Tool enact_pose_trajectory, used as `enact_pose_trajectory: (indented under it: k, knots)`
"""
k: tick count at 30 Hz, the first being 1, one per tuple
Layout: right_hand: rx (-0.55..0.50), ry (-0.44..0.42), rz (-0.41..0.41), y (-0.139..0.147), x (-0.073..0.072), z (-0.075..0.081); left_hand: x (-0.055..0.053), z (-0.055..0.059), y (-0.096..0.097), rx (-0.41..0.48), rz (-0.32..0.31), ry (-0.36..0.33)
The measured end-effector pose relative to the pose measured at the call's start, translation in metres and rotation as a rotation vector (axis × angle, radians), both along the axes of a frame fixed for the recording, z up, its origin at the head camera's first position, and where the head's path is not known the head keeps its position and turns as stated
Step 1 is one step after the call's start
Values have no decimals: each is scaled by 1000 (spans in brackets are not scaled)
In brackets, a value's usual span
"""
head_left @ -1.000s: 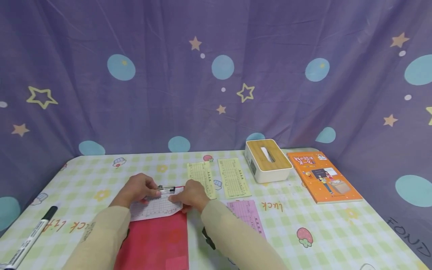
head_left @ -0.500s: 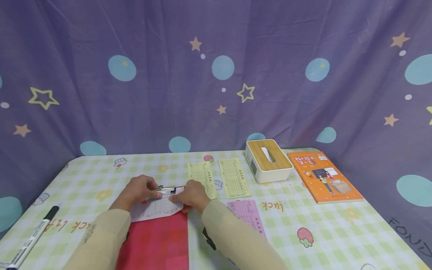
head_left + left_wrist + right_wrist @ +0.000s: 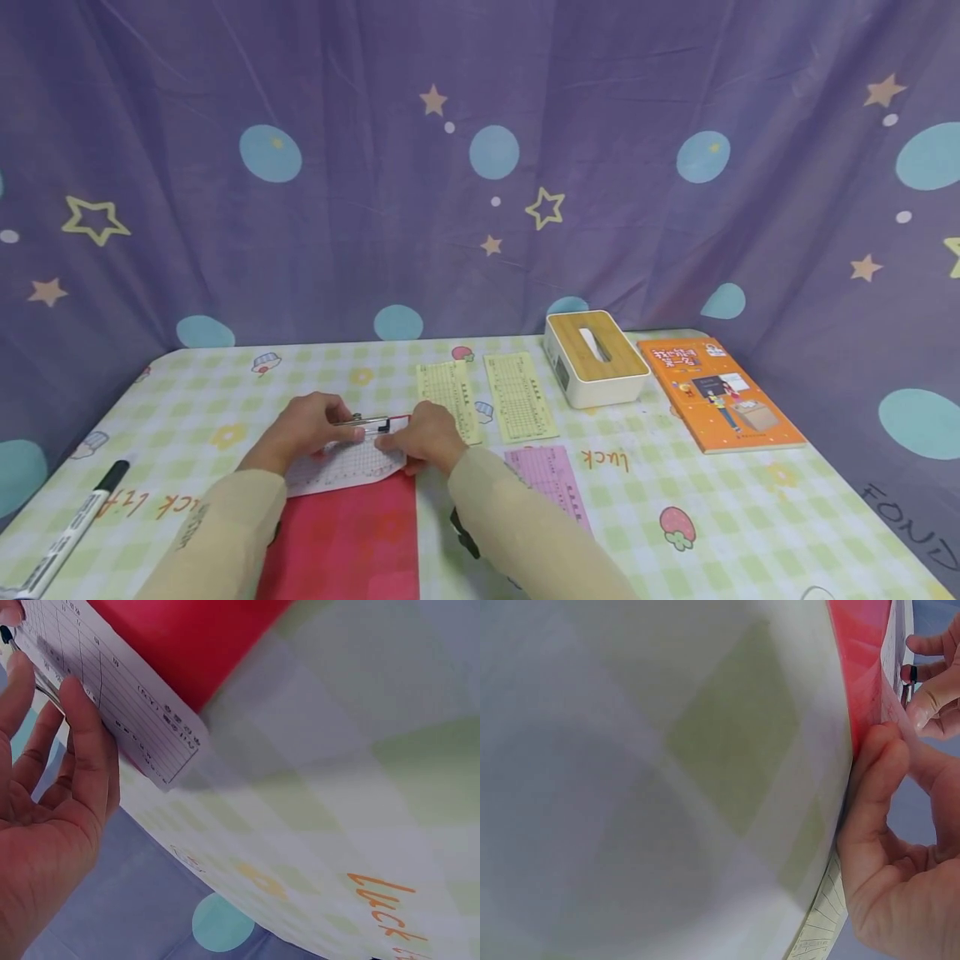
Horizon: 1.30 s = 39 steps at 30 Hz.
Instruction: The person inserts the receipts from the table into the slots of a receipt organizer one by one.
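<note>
A red clipboard (image 3: pixel 341 542) lies on the table in front of me in the head view, with its metal clip (image 3: pixel 371 419) at the far end. Over its upper part lies a white printed form (image 3: pixel 348 467), the near edge slightly raised. My left hand (image 3: pixel 307 429) pinches the clip, its thumb on the near side; the left wrist view shows the fingers (image 3: pixel 86 735) against the metal and the form's corner. My right hand (image 3: pixel 427 437) pinches the form's upper right side, thumb on top and fingers beneath at the clipboard's edge.
Two yellow forms (image 3: pixel 521 396) and a pink form (image 3: pixel 551 483) lie right of the clipboard. Behind them stand a white tissue box (image 3: pixel 597 358) with a wooden lid and an orange book (image 3: pixel 720 396). A black-capped marker (image 3: pixel 71 533) lies at the left.
My left thumb has slid very slightly along the clip to the right. The right hand keeps its place on the form, and the other things have not moved.
</note>
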State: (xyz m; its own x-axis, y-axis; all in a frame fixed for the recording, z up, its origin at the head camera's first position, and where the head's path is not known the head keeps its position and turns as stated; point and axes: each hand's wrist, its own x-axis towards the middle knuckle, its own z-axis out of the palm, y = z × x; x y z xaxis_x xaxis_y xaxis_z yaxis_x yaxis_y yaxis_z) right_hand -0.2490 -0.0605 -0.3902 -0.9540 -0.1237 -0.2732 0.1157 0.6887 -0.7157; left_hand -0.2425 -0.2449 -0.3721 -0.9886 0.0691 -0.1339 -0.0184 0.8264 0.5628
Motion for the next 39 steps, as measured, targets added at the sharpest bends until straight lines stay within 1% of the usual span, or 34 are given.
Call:
enact_pose_trajectory:
  k: [7,13,20,26,29,31,33,35,37,39]
  knots:
    - [3,5,-5,2,-1,-2,0,-3,4,-7,0,31]
    - [-5,12,6,4,-1,-5,-1,-7,6,-17,-3,42]
    - [-33,5,-1,4,-2,-8,-1,-6,8,-18,-7,44]
    - [-30,-4,-3,4,0,-5,-1,-5,9,-32,-2,36]
    - [-24,-8,-13,4,3,-1,-1,-4,9,-42,5,33]
    - [4,5,-9,4,6,2,-1,-4,9,-38,12,22]
    - [39,18,13,7,9,7,0,-3,8,-34,24,11]
    - [94,51,66,11,11,11,0,-3,8,-31,33,4]
    - [156,91,137,19,12,16,0,-4,7,-37,36,10]
    - [210,137,225,29,12,22,0,-4,6,-42,34,19]
